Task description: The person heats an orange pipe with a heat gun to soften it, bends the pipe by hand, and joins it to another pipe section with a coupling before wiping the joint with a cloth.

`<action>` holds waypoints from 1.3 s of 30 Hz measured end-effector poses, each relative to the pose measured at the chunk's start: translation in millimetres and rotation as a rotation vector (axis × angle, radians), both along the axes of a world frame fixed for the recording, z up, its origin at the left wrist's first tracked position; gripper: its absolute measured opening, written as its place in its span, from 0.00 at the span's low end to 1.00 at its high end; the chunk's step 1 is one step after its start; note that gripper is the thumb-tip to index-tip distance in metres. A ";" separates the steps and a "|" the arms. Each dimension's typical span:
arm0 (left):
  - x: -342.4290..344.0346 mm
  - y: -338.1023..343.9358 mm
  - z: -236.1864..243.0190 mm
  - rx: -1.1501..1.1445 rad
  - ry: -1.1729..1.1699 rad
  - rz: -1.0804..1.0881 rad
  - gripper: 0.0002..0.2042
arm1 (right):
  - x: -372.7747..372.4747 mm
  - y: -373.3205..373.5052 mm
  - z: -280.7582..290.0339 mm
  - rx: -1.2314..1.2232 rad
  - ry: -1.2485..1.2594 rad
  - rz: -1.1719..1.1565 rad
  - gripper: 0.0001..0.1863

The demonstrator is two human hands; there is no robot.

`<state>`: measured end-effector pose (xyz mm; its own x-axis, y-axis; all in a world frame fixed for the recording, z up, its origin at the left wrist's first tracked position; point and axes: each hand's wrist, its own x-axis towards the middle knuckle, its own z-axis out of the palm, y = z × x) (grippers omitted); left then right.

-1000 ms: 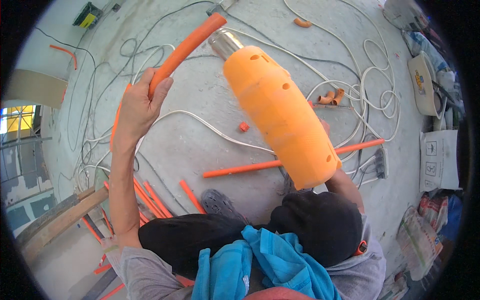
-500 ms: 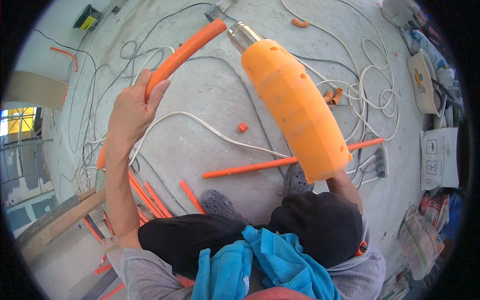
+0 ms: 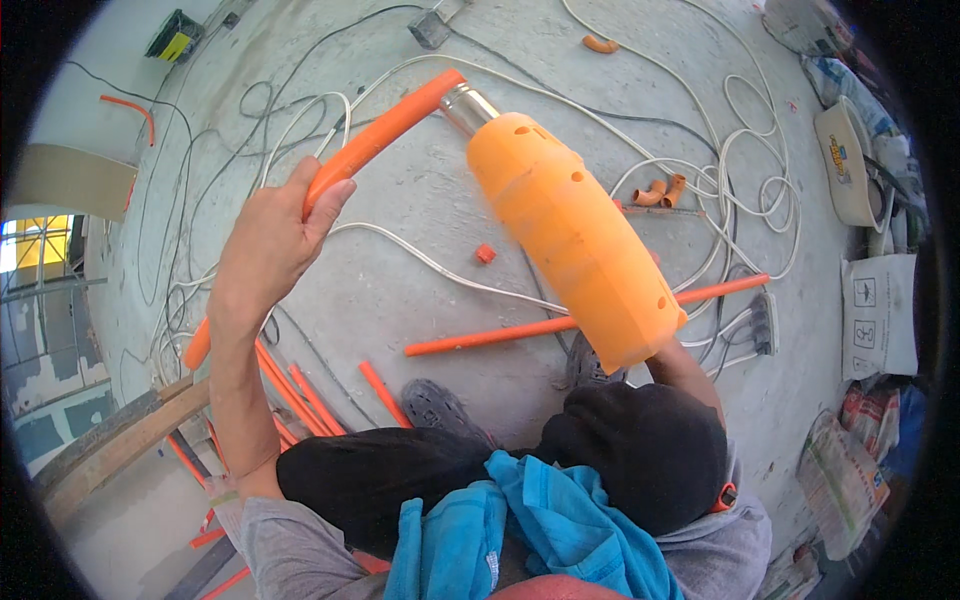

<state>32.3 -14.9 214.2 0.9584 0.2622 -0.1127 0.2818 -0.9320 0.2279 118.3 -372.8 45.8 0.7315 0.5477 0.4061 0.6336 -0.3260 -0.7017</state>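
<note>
My left hand [image 3: 268, 235] is closed around an orange plastic pipe [image 3: 385, 128], which slants up to the right. Past the wrist, a lower orange end [image 3: 197, 343] shows, seemingly of the same pipe. A heat gun [image 3: 570, 235] with an orange-yellow body hangs over the floor, its metal nozzle [image 3: 468, 108] right at the pipe's upper end; whether they touch I cannot tell. Behind the gun's rear comes my right hand [image 3: 668, 360], mostly hidden with the handle, holding the gun up.
A long orange pipe [image 3: 490, 336] lies before my shoes, near a small red piece [image 3: 485, 254]. More cut pipes [image 3: 315, 400] lie at the left beside wooden boards [image 3: 130, 440]. Loose white cable [image 3: 770, 150], curved fittings [image 3: 662, 192], a power strip [image 3: 764, 323] and a white bucket [image 3: 845, 165] are rightward.
The heat gun has shifted slightly left and down, its nozzle now at the pipe's end. My left hand has moved a little right, and the pipe's upper end has dropped slightly.
</note>
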 end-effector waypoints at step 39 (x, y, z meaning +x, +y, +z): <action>5.3 -6.1 10.2 -0.118 0.151 0.078 0.24 | -3.1 11.0 -6.9 0.005 0.034 0.022 0.16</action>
<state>37.6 -21.0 224.3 0.9054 0.3115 -0.2884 0.3916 -0.8752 0.2840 115.3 -361.8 38.8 0.7326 0.5618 0.3843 0.6166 -0.3086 -0.7243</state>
